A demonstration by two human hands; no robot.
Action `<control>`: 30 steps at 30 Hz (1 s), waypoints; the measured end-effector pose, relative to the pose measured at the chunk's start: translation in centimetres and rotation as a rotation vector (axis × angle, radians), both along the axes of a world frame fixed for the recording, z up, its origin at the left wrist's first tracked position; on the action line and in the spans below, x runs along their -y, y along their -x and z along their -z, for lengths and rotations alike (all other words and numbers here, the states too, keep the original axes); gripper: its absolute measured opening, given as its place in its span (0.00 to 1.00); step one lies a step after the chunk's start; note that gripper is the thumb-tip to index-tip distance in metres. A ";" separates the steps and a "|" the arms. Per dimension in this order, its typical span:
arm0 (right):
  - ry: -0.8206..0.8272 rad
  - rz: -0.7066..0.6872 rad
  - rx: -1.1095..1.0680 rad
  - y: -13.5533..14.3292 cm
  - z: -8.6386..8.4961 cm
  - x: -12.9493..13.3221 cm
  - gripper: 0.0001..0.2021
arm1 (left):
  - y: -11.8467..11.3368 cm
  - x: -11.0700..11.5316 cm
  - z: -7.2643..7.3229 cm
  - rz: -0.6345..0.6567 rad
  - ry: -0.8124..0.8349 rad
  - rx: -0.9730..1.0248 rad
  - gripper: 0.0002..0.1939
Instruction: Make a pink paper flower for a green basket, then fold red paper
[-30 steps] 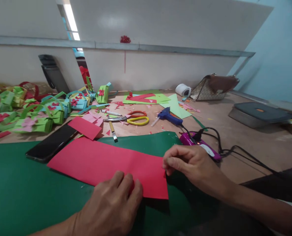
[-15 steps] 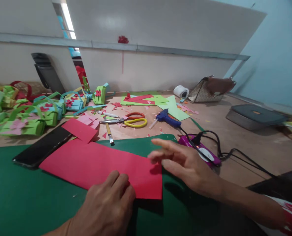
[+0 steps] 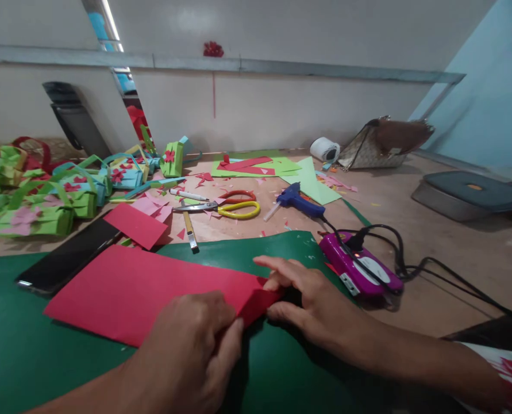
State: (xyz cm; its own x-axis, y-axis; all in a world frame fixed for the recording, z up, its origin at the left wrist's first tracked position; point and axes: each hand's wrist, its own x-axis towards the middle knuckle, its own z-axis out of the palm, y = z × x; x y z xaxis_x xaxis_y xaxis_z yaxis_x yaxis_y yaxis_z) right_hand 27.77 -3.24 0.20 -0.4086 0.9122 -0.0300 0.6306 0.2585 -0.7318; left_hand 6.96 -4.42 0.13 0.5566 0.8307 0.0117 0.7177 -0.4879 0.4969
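A sheet of red paper (image 3: 130, 287) lies on a green cutting mat (image 3: 14, 345), its right end creased and bent upward. My left hand (image 3: 199, 339) is closed on the paper's near edge, thumb along the bend. At the right end, my right hand (image 3: 299, 293) pinches the paper's corner between thumb and fingers. A smaller red paper piece (image 3: 137, 223) overlaps a black phone (image 3: 70, 253) beyond the sheet's left side. Part of the sheet is hidden under my left hand.
Scissors (image 3: 238, 210), a utility knife (image 3: 190, 233), a pen (image 3: 189, 195) and a blue glue gun (image 3: 301, 202) lie beyond the mat. A purple power strip (image 3: 346, 270) with black cables sits at right. Small paper bags (image 3: 35, 218) crowd the left; a lidded container (image 3: 471, 195) stands far right.
My right hand has taken hold of the paper's right end, which was flat and is now bent up. My left hand has shifted its grip along the near edge.
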 end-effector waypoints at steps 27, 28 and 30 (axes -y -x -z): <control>-0.195 0.013 0.165 0.0 1.3 -1.5 0.22 | 0.7 -2.7 0.3 -0.112 0.121 -0.222 0.17; -0.200 0.012 0.163 0.0 1.3 -1.5 0.21 | 0.7 -2.7 0.3 -0.108 0.113 -0.226 0.18; -0.199 0.003 0.161 0.0 1.2 -1.5 0.21 | 0.8 -2.6 0.5 -0.094 0.090 -0.231 0.18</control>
State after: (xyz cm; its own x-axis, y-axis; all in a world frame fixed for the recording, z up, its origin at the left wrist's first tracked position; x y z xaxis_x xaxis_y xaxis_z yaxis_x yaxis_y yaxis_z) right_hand 27.74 -1.71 -1.02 -0.4102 0.9080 0.0854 0.7360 0.3849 -0.5569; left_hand 6.20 -1.85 -0.35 0.4560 0.8710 -0.1828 0.8574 -0.3750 0.3524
